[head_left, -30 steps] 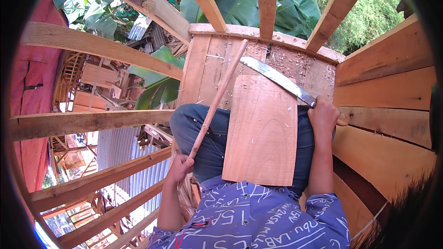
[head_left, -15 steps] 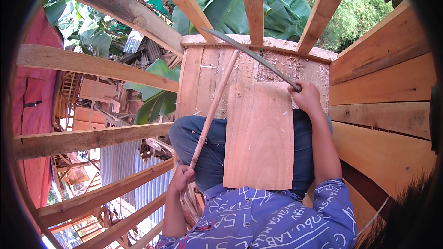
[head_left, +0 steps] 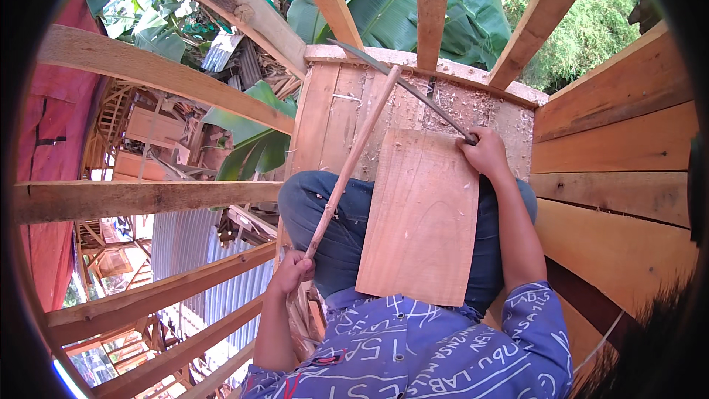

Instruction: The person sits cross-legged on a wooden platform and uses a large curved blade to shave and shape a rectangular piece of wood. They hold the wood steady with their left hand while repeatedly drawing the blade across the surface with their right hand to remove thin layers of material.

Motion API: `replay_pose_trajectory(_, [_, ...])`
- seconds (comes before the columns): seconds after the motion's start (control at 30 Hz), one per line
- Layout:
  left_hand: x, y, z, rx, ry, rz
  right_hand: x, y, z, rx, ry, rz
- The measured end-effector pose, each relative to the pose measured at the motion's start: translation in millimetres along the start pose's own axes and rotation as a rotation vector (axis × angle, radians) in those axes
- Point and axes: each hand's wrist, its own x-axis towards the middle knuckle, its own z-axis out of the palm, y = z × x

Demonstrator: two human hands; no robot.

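Observation:
My left hand (head_left: 292, 272) is closed round the lower end of a long, peeled wooden stick (head_left: 354, 159), which slants up and away to the right. In my right hand (head_left: 484, 151) is the handle of a long machete (head_left: 434, 106), its dark blade pointing to the far left. The stick's far end overlaps the blade; whether they touch I cannot tell. Across my lap lies a flat, pale wooden board (head_left: 421, 222), its far end reaching over the planks, with a few shavings on it. My right hand is just above the board's far right corner.
Shavings litter the plank platform (head_left: 317, 118) ahead, which ends in a raised edge strip (head_left: 436, 66). Wooden slats (head_left: 155, 199) run along the left and far sides, with corrugated sheets (head_left: 181, 247) below. A plank wall (head_left: 613, 140) stands close on the right.
The stick's far end has moved up and right, now overlapping the machete blade where a gap showed before. The whole view has turned slightly. Both hands keep their holds.

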Motion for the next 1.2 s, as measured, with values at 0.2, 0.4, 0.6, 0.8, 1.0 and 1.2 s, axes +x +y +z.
replay_pose_trajectory(0.2, [0,0,-2,0.031,-0.067,0.092,-7,11,-4,0.111,0.056,-0.061])
replay_pose_trajectory(0.4, [-12,-1,3,-0.009,-0.138,0.105,-19,11,-8,0.122,0.032,-0.111])
replay_pose_trajectory(0.6, [-25,-17,21,-0.088,-0.251,0.042,-30,1,-14,0.06,-0.012,-0.138])
replay_pose_trajectory(0.8, [-32,-10,25,0.071,-0.196,-0.095,-30,-1,-2,-0.055,0.035,-0.042])
replay_pose_trajectory(1.0, [-32,7,25,0.275,-0.207,-0.133,-23,-2,4,-0.026,0.206,0.092])
replay_pose_trajectory(1.2, [-27,18,30,0.351,-0.209,-0.176,-13,-2,-14,-0.004,0.331,0.172])
